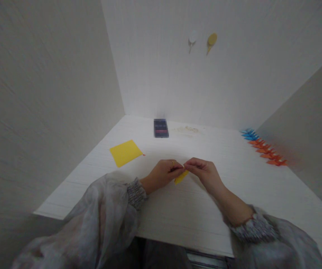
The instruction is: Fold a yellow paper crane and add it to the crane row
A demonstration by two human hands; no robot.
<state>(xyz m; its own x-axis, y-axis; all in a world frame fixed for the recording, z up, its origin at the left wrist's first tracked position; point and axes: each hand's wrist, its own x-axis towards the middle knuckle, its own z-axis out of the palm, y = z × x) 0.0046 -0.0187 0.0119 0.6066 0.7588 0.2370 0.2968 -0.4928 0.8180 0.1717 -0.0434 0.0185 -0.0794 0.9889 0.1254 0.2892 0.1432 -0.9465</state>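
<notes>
Between my two hands is a small folded piece of yellow paper (181, 178), its lower part showing below the fingers. My left hand (166, 171), with a ring on one finger, pinches the paper's upper left side. From the right, my right hand (202, 169) pinches its upper tip, the fingertips of both hands nearly touching. The fingers hide the top of the paper, so its full shape cannot be made out. A flat yellow sheet (125, 153) lies on the white table (183, 220) to the left of my left hand.
A dark, blurred-out object (161, 128) lies near the back wall. Along the right wall stands a row of folded paper figures, blue ones (250, 134) behind several orange ones (267, 152). A white hook (192, 37) and a yellow hook (212, 39) are on the back wall.
</notes>
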